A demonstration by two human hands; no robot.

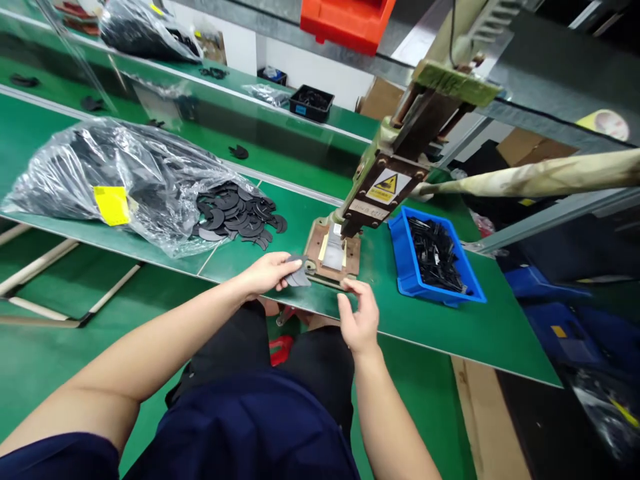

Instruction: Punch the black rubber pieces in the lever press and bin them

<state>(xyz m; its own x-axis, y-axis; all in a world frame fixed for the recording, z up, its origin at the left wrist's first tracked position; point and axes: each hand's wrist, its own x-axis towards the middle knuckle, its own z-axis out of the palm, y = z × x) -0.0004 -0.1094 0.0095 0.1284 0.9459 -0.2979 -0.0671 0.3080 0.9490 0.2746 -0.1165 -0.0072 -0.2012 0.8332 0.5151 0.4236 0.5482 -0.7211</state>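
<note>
In my left hand (270, 272) are a few flat dark curved plastic pieces (299, 275), pinched between thumb and fingers just left of the press base. My right hand (361, 312) is at the front right corner of that base, thumb and fingers apart, with nothing visible between them. The hand press (383, 180) stands tilted in my view, with a warning label on its front. Under its ram, a metal fixture plate (333, 255) sits on the brown press base (353, 257). A heap of dark curved pieces (240, 212) spills from a clear plastic bag (150, 180) at left.
A blue bin (400, 267) holding many thin black parts stands right of the press. The press's wrapped lever (540, 179) reaches out to the right. Behind the green bench (300, 207) runs a conveyor with loose pieces (239, 152) and a black bin (311, 105). An orange bin (347, 23) hangs above.
</note>
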